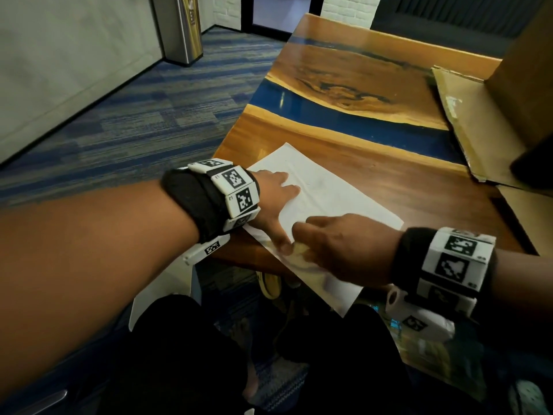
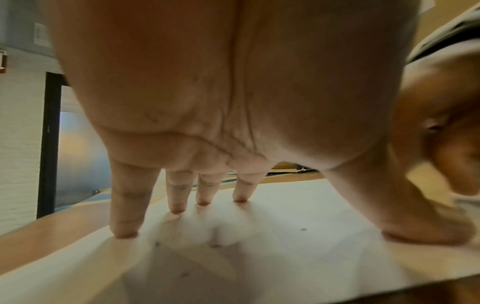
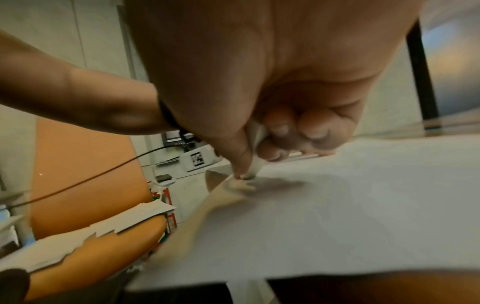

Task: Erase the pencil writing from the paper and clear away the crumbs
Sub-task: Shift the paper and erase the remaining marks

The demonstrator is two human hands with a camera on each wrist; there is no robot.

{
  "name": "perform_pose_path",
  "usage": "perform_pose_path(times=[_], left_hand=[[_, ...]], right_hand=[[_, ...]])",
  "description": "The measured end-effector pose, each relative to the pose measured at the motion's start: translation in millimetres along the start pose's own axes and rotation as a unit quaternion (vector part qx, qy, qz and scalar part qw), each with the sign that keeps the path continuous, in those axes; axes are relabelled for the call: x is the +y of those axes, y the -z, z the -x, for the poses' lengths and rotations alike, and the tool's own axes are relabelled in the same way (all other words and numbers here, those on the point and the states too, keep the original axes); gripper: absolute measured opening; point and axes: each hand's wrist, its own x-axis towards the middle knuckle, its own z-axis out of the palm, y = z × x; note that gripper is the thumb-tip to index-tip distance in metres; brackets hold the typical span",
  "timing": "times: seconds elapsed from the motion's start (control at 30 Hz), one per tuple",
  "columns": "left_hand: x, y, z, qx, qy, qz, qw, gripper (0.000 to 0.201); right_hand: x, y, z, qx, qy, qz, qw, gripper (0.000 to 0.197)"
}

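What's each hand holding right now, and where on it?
The right hand pinches a white eraser along its sides, tip on the paper. The left hand holds nothing; its straight fingertips press the paper flat.

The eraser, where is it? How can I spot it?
Find the wooden table with the blue stripe, then the white paper at its near edge. The right hand pinches the eraser there, a small white stub pressed onto the paper beside the left hand, whose spread fingers hold nothing.
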Motion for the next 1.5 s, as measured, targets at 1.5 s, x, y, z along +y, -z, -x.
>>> perform_pose_path(times=[1.5], left_hand=[[1, -7, 6, -0.014, 0.029, 0.042, 0.999, 0.141]], right_hand=[[59, 23, -16, -0.032, -0.209, 0.074, 0.975, 0.023]])
